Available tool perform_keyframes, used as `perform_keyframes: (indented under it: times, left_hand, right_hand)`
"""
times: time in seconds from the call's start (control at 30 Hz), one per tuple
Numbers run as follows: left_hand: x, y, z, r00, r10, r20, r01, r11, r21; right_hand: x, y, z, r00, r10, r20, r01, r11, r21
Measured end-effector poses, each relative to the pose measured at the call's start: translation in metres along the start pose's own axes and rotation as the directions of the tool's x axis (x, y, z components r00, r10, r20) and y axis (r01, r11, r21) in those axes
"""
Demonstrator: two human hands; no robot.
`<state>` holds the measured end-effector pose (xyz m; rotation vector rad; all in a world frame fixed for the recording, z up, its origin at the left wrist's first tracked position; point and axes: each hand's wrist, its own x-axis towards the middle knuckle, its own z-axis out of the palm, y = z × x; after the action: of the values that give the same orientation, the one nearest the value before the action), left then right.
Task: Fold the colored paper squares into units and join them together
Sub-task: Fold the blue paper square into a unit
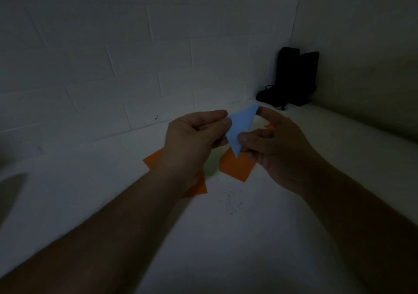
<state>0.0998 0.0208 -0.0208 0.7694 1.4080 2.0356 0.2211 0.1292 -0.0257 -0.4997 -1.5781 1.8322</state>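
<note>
Both hands hold one folded blue paper (240,128) in the air above the white tabletop (226,237). Left hand (194,135) has a closed grip, thumb and forefinger pinching the paper's edge at about 9 o'clock. Right hand (274,145) also has a closed grip: its thumb presses the lower part of the paper near 5 o'clock, and a fingertip touches the top corner at about 1 o'clock. The blue paper is a long pointed shape, its tip aimed down toward 6 o'clock.

On the tabletop beneath the hands lie orange paper squares. Two can be counted for certain: one (235,167) at 6 o'clock from the blue paper, partly under the right hand, and one (196,188) at 7 o'clock, largely covered by the left wrist. A small orange corner (269,126) peeks out behind the right fingers; whether it is a third square cannot be told. A pale greenish patch (213,163) between the orange pieces is too dim to make out.

At 1 o'clock, in the far corner by the brick wall (113,56), stands a dark object (291,78) with a cord, its form lost in the dim light.
</note>
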Motion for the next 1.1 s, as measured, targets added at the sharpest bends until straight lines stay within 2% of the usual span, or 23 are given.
perform_keyframes:
  times: [0.3,0.47,0.63,0.83,1.1]
  left_hand:
    - [0.0006,0.0004,-0.0014,1.0,-0.005,-0.025,0.005,1.0,-0.016]
    - [0.0005,0.0005,-0.0004,1.0,-0.013,-0.024,0.012,0.999,-0.05]
    - [0.0031,-0.0032,-0.0008,0.997,-0.008,-0.073,0.005,0.999,-0.051]
    - [0.0032,-0.004,-0.0002,0.997,0.0,-0.083,-0.005,0.999,-0.049]
    - [0.0049,-0.0031,-0.0032,0.993,0.015,-0.118,-0.018,1.0,-0.023]
  right_hand:
    - [-0.0007,0.0048,0.0018,0.995,0.016,0.1,-0.012,0.999,-0.043]
    - [0.0014,0.005,-0.0006,0.998,0.025,0.051,-0.022,0.998,-0.062]
    - [0.0001,0.0067,0.0006,0.99,0.082,0.113,-0.076,0.996,-0.053]
    - [-0.0029,0.0029,0.003,0.993,0.094,0.069,-0.09,0.994,-0.065]
    - [-0.0059,0.0,0.0047,0.992,0.094,0.082,-0.076,0.976,-0.202]
